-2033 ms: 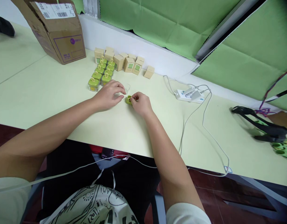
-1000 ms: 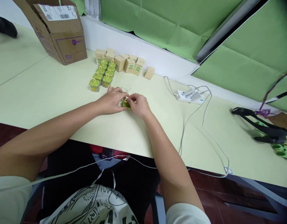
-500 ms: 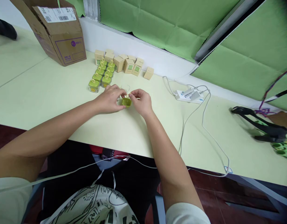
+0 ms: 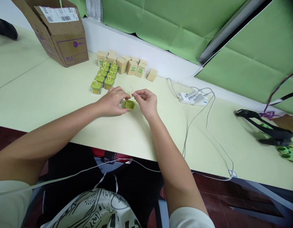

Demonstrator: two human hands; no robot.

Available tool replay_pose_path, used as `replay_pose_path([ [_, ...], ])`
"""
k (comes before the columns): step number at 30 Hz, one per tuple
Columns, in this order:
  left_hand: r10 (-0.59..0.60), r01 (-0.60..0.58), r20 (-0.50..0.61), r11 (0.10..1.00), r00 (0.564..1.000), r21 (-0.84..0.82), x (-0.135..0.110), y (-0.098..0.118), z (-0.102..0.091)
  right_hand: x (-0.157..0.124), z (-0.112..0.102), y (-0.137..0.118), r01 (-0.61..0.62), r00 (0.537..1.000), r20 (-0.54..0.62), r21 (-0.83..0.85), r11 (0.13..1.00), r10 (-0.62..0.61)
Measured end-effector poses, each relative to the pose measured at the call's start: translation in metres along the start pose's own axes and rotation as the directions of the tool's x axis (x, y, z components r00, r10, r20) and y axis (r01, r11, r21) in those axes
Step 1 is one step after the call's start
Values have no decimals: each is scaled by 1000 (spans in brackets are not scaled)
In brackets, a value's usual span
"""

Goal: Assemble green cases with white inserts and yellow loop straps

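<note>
My left hand point(image 4: 115, 101) is closed round the edge of a small green lid point(image 4: 129, 104), its hollow side turned towards me. My right hand point(image 4: 146, 103) pinches a small pale yellow loop point(image 4: 132, 94) between thumb and forefinger, just above the lid. Whether the loop is joined to the lid I cannot tell. Behind my hands, partly hidden, a clear container point(image 4: 128, 89) shows as a faint outline. Beyond my left hand, two rows of small clear jars with green lids and yellow loops point(image 4: 96, 87) stand on the table.
Several small tan boxes point(image 4: 131, 67) line the wall behind the jars. A large cardboard box point(image 4: 71, 47) stands at the back left. To the right are a white power strip point(image 4: 193, 98) with trailing cables and a black headband-like object point(image 4: 265, 126). A phone point(image 4: 109, 157) lies below the table edge.
My right hand has moved slightly right, away from the lid, still pinching the loop. More of the green lid's hollow side shows. My left hand has barely moved.
</note>
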State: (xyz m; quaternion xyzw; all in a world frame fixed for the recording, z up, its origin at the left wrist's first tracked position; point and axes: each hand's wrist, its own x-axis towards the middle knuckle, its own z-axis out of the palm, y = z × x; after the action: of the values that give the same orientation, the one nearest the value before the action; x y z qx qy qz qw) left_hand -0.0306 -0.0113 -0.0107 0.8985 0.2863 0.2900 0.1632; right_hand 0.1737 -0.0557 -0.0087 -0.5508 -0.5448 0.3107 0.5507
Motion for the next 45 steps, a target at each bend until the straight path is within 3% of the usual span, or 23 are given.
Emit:
replay_pose_path([
  [10, 0, -2, 23, 999, 1000, 53, -1, 4, -3, 3, 0, 11, 71, 997, -10, 54, 996, -71],
  [45, 22, -20, -19, 997, 1000, 79, -1, 0, -5, 3, 4, 16, 75, 997, -11, 86, 993, -74],
])
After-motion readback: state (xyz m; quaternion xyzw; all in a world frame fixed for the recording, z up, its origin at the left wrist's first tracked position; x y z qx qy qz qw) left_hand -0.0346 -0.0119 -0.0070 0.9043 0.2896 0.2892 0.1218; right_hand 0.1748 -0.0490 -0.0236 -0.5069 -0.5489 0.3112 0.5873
